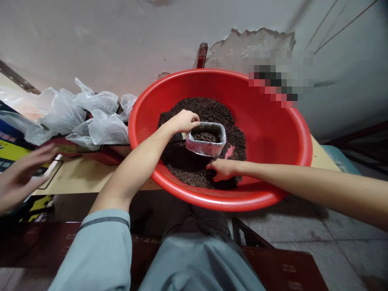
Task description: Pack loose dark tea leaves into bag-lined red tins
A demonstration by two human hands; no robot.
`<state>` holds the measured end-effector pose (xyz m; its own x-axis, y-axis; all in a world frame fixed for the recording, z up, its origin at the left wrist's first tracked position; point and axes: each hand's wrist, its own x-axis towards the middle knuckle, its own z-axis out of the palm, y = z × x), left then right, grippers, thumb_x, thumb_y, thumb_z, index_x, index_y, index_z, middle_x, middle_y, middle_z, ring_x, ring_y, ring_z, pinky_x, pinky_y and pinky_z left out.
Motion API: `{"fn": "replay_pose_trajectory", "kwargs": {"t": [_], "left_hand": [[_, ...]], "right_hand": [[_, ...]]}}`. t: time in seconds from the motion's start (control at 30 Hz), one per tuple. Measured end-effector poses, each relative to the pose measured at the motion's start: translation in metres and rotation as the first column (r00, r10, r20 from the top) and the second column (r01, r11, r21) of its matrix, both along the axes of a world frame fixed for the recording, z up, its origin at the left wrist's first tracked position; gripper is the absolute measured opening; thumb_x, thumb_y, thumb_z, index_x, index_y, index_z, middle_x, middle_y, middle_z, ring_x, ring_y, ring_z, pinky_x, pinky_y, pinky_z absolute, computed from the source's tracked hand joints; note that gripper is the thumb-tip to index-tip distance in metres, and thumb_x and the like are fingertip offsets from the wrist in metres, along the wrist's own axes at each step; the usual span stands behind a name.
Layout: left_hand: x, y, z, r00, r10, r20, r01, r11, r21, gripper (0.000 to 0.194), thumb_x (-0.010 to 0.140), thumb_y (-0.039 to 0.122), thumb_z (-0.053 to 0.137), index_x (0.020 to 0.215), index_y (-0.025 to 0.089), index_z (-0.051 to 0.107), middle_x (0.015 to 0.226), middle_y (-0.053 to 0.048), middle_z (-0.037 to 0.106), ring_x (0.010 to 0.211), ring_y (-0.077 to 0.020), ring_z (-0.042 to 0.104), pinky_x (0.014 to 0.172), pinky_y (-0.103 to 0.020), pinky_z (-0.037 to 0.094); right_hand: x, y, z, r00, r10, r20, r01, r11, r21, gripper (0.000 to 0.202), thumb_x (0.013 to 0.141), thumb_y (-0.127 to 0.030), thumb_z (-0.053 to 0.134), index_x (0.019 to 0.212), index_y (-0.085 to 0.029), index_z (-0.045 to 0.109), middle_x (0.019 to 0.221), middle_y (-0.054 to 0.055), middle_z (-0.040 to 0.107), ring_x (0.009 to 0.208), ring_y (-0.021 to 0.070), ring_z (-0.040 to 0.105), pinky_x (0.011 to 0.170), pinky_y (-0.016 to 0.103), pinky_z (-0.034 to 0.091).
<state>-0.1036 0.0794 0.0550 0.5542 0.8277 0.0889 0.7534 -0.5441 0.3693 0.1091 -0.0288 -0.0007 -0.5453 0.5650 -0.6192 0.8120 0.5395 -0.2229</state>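
L hand (186, 120) pinches liner (206, 149) rim of the container w/ fingers, inside red basin (298, 141); R hand (224, 169), fingers curled in basin's dark, loose stuff (194, 173), grip unclear.

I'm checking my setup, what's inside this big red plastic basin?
Inside the basin lie dark brown, loose grains and a small rectangular silvery container holding more grains. Your left hand grips its rim; your right hand touches the grains, which hide the floor beneath.
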Motion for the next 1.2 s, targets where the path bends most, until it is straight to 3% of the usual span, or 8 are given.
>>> {"fn": "replay_pose_trajectory", "kwargs": {"t": [0.17,0.33,0.43,0.67,0.87,1.03,1.1,1.2], "left_hand": [[0.000,-0.005,0.004,0.996,0.074,0.044,-0.064,0.980,-0.186,0.024,0.090,0.015,0.066,0.107,0.018,0.084,0.078,-0.004,0.079,0.065,-0.0201,0.074,0.078,-0.034,0.062],[0.001,-0.010,0.013,0.989,0.141,0.037,-0.122,0.942,-0.313,0.035,0.083,0.005,0.062,0.107,0.015,0.084,0.074,-0.006,0.079,0.062,-0.0230,0.075,0.074,-0.037,0.065],[0.000,-0.011,0.018,0.988,0.137,0.066,-0.105,0.931,-0.350,0.034,0.079,0.002,0.060,0.096,0.016,0.086,0.059,-0.003,0.073,0.058,-0.0223,0.074,0.070,-0.035,0.065],[-0.007,-0.009,0.016,0.985,0.147,0.094,-0.098,0.911,-0.402,0.034,0.078,0.006,0.060,0.094,0.019,0.086,0.056,-0.002,0.072,0.066,-0.0233,0.078,0.073,-0.034,0.065],[-0.007,-0.007,0.017,0.995,0.082,0.063,-0.052,0.924,-0.378,0.030,0.078,0.007,0.058,0.090,0.018,0.084,0.054,0.000,0.070,0.054,-0.0165,0.072,0.061,-0.024,0.061],[-0.003,-0.011,0.025,0.994,0.103,-0.041,-0.111,0.902,-0.418,0.035,0.080,0.007,0.059,0.105,0.012,0.082,0.065,-0.003,0.073,0.065,-0.0153,0.073,0.065,-0.020,0.060],[-0.002,-0.012,0.027,0.995,0.090,-0.047,-0.102,0.905,-0.413,0.035,0.080,0.006,0.058,0.106,0.011,0.082,0.064,-0.003,0.072,0.064,-0.0152,0.072,0.064,-0.020,0.058],[-0.001,-0.013,0.029,0.995,0.079,-0.066,-0.099,0.913,-0.397,0.036,0.081,0.006,0.059,0.107,0.010,0.083,0.064,-0.003,0.071,0.064,-0.0155,0.071,0.065,-0.021,0.058]], "right_hand": [[-0.005,-0.001,0.048,0.986,0.109,-0.126,-0.100,0.992,0.072,0.045,0.080,-0.024,0.072,0.124,-0.020,0.075,0.112,0.011,0.079,0.097,0.0277,0.075,0.081,0.031,0.053],[0.003,0.014,0.104,0.920,-0.048,-0.389,0.081,0.994,0.068,0.033,0.080,-0.026,0.072,0.114,-0.025,0.075,0.088,0.000,0.077,0.073,0.0195,0.069,0.071,0.029,0.053],[0.003,0.033,0.120,0.860,-0.096,-0.502,0.248,0.937,0.247,0.032,0.081,-0.026,0.072,0.113,-0.026,0.075,0.089,-0.001,0.076,0.078,0.0195,0.069,0.077,0.030,0.054],[-0.009,0.065,0.100,0.827,0.034,-0.561,0.236,0.885,0.402,0.037,0.081,-0.032,0.076,0.116,-0.021,0.078,0.116,0.010,0.074,0.110,0.0271,0.068,0.102,0.037,0.050],[0.002,0.055,0.114,0.703,0.092,-0.705,0.218,0.916,0.337,0.030,0.091,-0.033,0.065,0.114,-0.020,0.079,0.111,0.008,0.076,0.098,0.0212,0.070,0.089,0.033,0.054],[0.008,0.017,0.101,0.892,0.182,-0.415,-0.212,0.977,-0.029,0.040,0.101,-0.043,0.056,0.125,-0.019,0.077,0.112,0.010,0.079,0.098,0.0224,0.074,0.092,0.035,0.056],[0.009,0.003,0.074,0.970,0.148,-0.193,-0.176,0.975,-0.134,0.069,0.096,-0.058,0.063,0.153,-0.019,0.060,0.147,0.020,0.065,0.125,0.0339,0.069,0.104,0.043,0.054],[0.007,-0.009,0.030,0.995,0.073,-0.060,-0.085,0.973,-0.217,0.095,0.098,-0.070,0.055,0.173,-0.025,0.018,0.178,0.021,0.015,0.159,0.0420,0.032,0.126,0.054,0.034]]}}
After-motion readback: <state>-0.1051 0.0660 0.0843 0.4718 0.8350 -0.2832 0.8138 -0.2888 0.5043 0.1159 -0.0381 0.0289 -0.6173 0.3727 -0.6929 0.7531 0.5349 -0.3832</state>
